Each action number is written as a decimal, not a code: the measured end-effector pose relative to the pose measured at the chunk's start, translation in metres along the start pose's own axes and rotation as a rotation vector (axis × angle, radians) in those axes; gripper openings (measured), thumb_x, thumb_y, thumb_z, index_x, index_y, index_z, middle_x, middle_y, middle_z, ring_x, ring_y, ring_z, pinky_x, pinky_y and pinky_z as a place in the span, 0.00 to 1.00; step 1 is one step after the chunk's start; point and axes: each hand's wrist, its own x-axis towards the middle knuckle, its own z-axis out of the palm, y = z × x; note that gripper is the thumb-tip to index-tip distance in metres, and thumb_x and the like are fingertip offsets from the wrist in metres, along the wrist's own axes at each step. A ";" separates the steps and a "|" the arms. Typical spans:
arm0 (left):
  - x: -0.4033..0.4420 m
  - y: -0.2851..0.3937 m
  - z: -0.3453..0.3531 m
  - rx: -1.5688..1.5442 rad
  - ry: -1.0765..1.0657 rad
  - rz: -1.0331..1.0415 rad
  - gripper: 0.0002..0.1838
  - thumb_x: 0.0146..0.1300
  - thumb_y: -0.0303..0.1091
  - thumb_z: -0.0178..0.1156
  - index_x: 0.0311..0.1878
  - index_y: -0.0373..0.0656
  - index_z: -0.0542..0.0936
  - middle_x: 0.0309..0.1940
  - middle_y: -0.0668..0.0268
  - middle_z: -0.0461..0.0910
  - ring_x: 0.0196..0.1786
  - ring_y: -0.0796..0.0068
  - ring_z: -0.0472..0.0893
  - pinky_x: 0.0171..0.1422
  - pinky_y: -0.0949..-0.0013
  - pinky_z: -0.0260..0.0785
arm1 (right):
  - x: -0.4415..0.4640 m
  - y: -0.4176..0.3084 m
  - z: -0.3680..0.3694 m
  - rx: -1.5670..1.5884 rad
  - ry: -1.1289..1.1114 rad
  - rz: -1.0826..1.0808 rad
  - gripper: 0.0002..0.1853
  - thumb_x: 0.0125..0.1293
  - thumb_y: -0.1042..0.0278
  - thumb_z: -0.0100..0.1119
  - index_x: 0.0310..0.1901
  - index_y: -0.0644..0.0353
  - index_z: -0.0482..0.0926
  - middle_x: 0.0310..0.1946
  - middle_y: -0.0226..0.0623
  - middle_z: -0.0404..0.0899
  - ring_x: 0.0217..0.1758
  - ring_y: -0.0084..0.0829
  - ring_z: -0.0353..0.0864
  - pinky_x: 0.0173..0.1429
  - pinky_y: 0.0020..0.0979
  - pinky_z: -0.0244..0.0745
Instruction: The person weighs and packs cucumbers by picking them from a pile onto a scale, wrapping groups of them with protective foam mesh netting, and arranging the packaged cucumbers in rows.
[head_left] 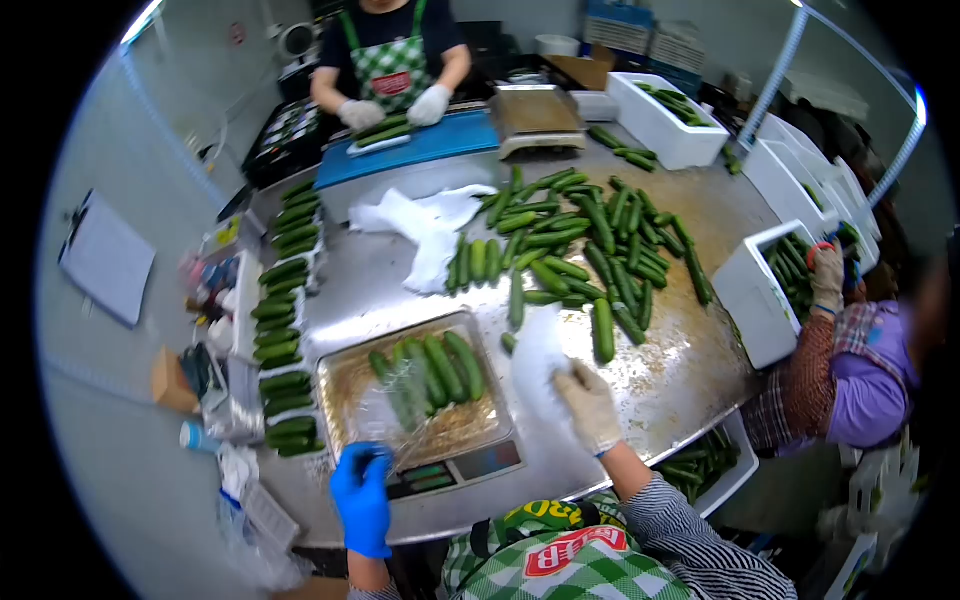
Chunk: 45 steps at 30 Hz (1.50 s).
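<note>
My left hand (361, 502), in a blue glove, is closed at the front edge of the scale, pinching a clear plastic bag (408, 388). The crumpled plastic stretches over several cucumbers (447, 368) lying side by side on the scale's metal pan (340, 410). My right hand (590, 408), in a cream glove, is closed on the edge of a white tray (538, 368), which is blurred. Just beyond the tray spreads a large pile of loose cucumbers (603, 330).
Packed cucumber trays (283, 355) line the left table edge. A white cloth (425, 225) lies mid-table. Across it, a gloved co-worker (390, 70) handles cucumbers at a blue board (440, 140). Another person (850, 360) works at a white foam box (752, 310) on the right.
</note>
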 end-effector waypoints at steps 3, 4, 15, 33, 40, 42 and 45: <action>-0.001 0.011 0.009 0.714 -0.179 0.608 0.09 0.51 0.24 0.62 0.38 0.42 0.82 0.32 0.60 0.80 0.36 0.55 0.80 0.41 0.54 0.72 | -0.003 -0.019 0.011 -0.480 0.142 -0.812 0.16 0.66 0.69 0.63 0.54 0.63 0.80 0.37 0.44 0.83 0.38 0.36 0.84 0.41 0.30 0.79; -0.005 -0.005 0.018 0.716 -0.248 0.678 0.12 0.49 0.25 0.61 0.39 0.44 0.82 0.33 0.61 0.79 0.36 0.57 0.79 0.39 0.56 0.70 | -0.011 -0.045 0.023 -0.618 0.027 -1.047 0.16 0.61 0.74 0.63 0.52 0.60 0.81 0.36 0.45 0.83 0.36 0.37 0.84 0.40 0.32 0.80; -0.025 -0.045 0.001 0.771 -0.191 0.950 0.10 0.52 0.27 0.65 0.40 0.42 0.82 0.55 0.58 0.81 0.57 0.58 0.79 0.60 0.56 0.71 | -0.069 -0.016 0.084 -0.873 -0.623 -1.116 0.17 0.60 0.67 0.62 0.52 0.59 0.78 0.40 0.37 0.81 0.39 0.41 0.82 0.46 0.43 0.73; -0.071 -0.096 -0.098 0.799 0.265 0.443 0.25 0.48 0.22 0.72 0.53 0.43 0.84 0.38 0.62 0.75 0.41 0.58 0.75 0.46 0.57 0.69 | 0.058 0.024 0.140 -1.290 -0.085 -0.612 0.24 0.63 0.66 0.60 0.59 0.65 0.70 0.42 0.55 0.81 0.44 0.54 0.83 0.48 0.48 0.79; -0.077 -0.120 -0.107 0.715 0.323 0.337 0.21 0.52 0.22 0.71 0.52 0.42 0.84 0.38 0.61 0.76 0.42 0.56 0.75 0.48 0.57 0.70 | 0.059 0.017 0.161 -1.319 -0.077 -0.398 0.33 0.67 0.51 0.58 0.65 0.69 0.67 0.48 0.61 0.79 0.50 0.53 0.83 0.54 0.47 0.79; -0.073 -0.123 -0.110 0.703 0.312 0.356 0.22 0.50 0.22 0.71 0.51 0.42 0.84 0.38 0.61 0.76 0.42 0.57 0.75 0.48 0.57 0.70 | 0.034 0.012 0.178 -1.390 -0.046 -0.434 0.42 0.64 0.44 0.60 0.69 0.70 0.63 0.55 0.63 0.76 0.56 0.55 0.80 0.58 0.47 0.77; -0.060 -0.128 -0.113 0.716 0.235 0.448 0.21 0.49 0.23 0.70 0.50 0.44 0.85 0.37 0.63 0.77 0.42 0.58 0.76 0.49 0.57 0.69 | 0.045 0.018 0.186 -1.408 -0.079 -0.345 0.52 0.58 0.38 0.64 0.73 0.71 0.57 0.61 0.64 0.71 0.61 0.58 0.76 0.63 0.48 0.74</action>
